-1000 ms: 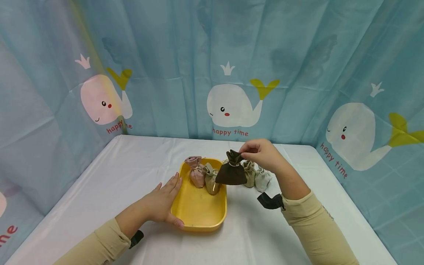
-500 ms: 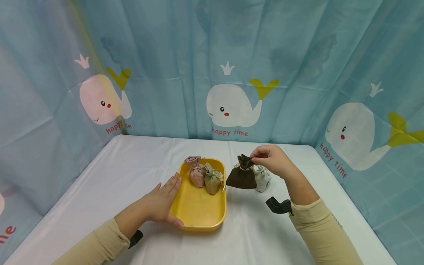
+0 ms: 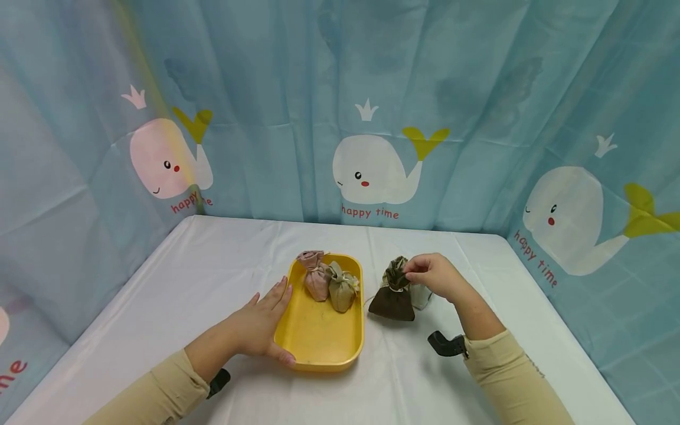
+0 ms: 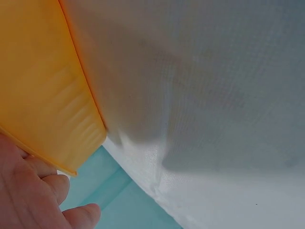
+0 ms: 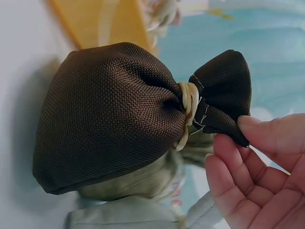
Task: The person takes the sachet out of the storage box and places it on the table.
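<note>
1. The right hand pinches the gathered top of a dark brown pouch, thumb and fingertips closed on the ruffle above its pale tie.
2. The brown pouch sits on the counter, just right of the yellow tray, upright and leaning slightly.
3. Behind it, partly hidden, are an olive pouch and a pale grey pouch, touching it.
4. The left hand lies flat with relaxed, straight fingers against the tray's near-left rim, thumb along the near edge.
5. Inside the tray, at its far end, a pink pouch and a khaki pouch stand side by side, touching.
6. A blue curtain printed with whales hangs behind.
</note>
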Demonstrator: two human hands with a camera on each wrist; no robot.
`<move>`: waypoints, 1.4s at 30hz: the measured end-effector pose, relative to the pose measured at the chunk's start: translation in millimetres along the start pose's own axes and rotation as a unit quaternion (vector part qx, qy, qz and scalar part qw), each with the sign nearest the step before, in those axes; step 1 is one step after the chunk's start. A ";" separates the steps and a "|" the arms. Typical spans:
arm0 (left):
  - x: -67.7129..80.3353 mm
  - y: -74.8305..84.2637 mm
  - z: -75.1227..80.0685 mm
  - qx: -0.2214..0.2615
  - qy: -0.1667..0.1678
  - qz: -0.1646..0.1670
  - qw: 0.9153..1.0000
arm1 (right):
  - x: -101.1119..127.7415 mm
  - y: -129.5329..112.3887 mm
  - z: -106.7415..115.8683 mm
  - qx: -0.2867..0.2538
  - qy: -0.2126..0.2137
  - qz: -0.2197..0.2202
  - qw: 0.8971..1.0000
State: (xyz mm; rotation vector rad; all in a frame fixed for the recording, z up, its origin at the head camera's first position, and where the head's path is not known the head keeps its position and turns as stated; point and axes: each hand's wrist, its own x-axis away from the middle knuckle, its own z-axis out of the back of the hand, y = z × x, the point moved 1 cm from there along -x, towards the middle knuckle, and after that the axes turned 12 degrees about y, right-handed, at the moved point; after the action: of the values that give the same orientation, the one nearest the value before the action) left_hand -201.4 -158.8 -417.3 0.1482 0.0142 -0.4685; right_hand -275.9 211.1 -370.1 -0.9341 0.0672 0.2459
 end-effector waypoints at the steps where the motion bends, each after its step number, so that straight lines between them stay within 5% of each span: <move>1: 0.1 0.3 0.2 0.001 -0.001 0.000 1.000 | 0.2 4.2 -2.2 0.000 0.000 -0.008 1.000; 10: 1.7 1.6 1.7 0.005 -0.003 0.004 1.000 | -2.6 22.6 -9.1 0.022 0.005 -0.032 0.999; 32: 0.4 0.6 1.3 0.003 -0.003 0.004 1.000 | -6.3 -6.6 12.6 0.065 0.012 -0.003 0.998; 42: 0.1 0.5 0.2 0.002 -0.004 0.005 1.000 | -10.9 -18.0 12.3 0.042 0.011 0.000 0.999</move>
State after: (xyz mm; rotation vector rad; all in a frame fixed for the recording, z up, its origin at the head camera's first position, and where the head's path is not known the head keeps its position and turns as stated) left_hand -201.1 -158.5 -417.0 0.1498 0.0050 -0.4595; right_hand -282.8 208.8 -346.8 -0.8533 0.0973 0.2306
